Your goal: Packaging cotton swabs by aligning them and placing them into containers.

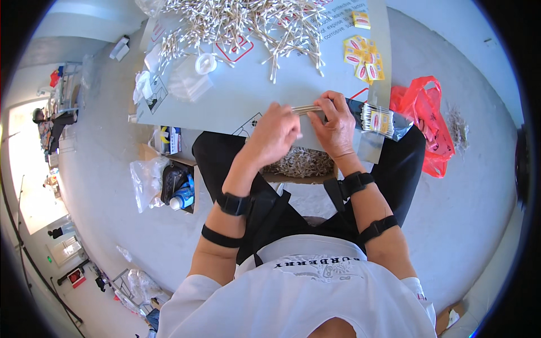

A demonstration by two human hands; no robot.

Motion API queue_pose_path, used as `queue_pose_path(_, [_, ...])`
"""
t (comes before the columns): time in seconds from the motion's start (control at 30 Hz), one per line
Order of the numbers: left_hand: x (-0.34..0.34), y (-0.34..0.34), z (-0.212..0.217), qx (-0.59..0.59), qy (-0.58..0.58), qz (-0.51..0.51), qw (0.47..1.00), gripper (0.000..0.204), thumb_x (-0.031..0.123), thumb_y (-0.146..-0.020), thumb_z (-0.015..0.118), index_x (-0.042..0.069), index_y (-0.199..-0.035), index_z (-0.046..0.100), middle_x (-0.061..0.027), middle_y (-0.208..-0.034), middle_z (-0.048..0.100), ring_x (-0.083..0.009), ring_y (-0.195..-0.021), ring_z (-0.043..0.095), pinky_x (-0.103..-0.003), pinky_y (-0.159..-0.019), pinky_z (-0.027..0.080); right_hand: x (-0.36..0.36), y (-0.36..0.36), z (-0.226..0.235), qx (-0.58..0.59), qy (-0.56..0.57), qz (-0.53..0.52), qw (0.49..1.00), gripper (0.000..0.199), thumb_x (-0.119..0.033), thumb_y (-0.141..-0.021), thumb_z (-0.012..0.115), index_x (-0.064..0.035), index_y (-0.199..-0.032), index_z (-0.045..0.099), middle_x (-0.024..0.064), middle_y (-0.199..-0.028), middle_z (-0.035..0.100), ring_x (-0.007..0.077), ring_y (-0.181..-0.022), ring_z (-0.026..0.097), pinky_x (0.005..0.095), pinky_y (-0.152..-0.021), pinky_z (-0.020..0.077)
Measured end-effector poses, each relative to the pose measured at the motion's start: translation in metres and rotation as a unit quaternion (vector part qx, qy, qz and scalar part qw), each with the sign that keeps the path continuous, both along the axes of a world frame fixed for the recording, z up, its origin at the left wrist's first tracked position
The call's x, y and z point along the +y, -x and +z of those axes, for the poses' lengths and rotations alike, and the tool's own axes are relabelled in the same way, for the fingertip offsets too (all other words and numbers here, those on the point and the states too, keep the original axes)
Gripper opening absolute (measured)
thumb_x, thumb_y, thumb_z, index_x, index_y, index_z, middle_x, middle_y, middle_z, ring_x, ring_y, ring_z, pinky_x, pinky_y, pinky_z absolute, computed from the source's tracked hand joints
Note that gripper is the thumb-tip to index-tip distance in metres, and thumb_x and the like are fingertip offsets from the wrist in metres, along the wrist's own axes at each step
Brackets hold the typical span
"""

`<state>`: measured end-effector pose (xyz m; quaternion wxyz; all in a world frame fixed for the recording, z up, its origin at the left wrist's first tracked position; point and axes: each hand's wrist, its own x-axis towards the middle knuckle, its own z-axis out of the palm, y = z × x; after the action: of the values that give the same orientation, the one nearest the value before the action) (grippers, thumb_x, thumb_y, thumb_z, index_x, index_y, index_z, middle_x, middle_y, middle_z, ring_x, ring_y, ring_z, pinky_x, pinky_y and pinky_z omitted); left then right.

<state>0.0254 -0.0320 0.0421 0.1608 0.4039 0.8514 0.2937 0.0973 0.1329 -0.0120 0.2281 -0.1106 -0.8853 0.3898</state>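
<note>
A small bundle of cotton swabs lies sideways between my two hands above the near edge of the table. My left hand is closed at the bundle's left end. At the other end my right hand grips the swabs between thumb and fingers. Just right of that hand, a flat pack of cotton swabs with a yellow label card rests on a dark, shiny strip. Toward the far side spreads a big loose pile of cotton swabs. Several yellow and white cards lie at the far right.
Below the table edge, between my legs, stands a cardboard box full of swabs. A white ring-shaped piece and clear plastic are on the table's left. Red plastic bags sit right; a box of odds and ends stands left.
</note>
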Motion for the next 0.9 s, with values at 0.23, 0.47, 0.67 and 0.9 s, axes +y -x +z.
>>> queue_pose_path(0.23, [0.013, 0.038, -0.022, -0.064, -0.054, 0.263, 0.961, 0.02, 0.016, -0.079, 0.075, 0.003, -0.088, 0.062, -0.0122, -0.087, 0.061, -0.0325, -0.094, 0.058, -0.045, -0.081, 0.048, -0.001, 0.0, 0.002, -0.006, -0.003, 0.008, 1.0, 0.024, -0.008, -0.074, 0.075, -0.0055, -0.095, 0.065, 0.0083, -0.104, 0.059, 0.0299, -0.087, 0.064, 0.038, -0.073, 0.0527])
queue_pose_path(0.47, [0.034, 0.067, -0.038, 0.156, 0.085, 0.324, 0.929, 0.015, 0.013, -0.083, 0.067, 0.001, -0.088, 0.06, -0.015, -0.09, 0.062, -0.0366, -0.092, 0.06, -0.048, -0.08, 0.048, -0.002, 0.001, 0.004, -0.004, -0.003, 0.013, 1.0, 0.025, -0.008, -0.072, 0.075, -0.0046, -0.093, 0.064, 0.0085, -0.101, 0.057, 0.0304, -0.089, 0.063, 0.0396, -0.074, 0.0526])
queue_pose_path(0.67, [0.026, 0.033, -0.04, 0.165, 0.058, 0.264, 0.949, 0.01, 0.007, -0.08, 0.066, 0.002, -0.085, 0.059, -0.0137, -0.086, 0.061, -0.0355, -0.087, 0.059, -0.049, -0.074, 0.046, 0.001, 0.001, 0.003, 0.005, -0.004, 0.011, 1.0, 0.024, -0.009, -0.072, 0.074, -0.005, -0.093, 0.063, 0.0087, -0.101, 0.058, 0.0304, -0.089, 0.063, 0.0396, -0.074, 0.0525])
queue_pose_path(0.9, [0.03, 0.039, -0.049, 0.252, 0.008, 0.225, 0.941, 0.01, 0.004, -0.072, 0.065, 0.003, -0.078, 0.057, -0.0118, -0.081, 0.059, -0.0341, -0.081, 0.058, -0.046, -0.071, 0.046, -0.001, 0.001, 0.004, -0.002, -0.005, 0.012, 1.0, 0.024, -0.009, -0.072, 0.074, -0.0056, -0.093, 0.063, 0.0084, -0.102, 0.058, 0.0297, -0.091, 0.062, 0.0395, -0.075, 0.0523])
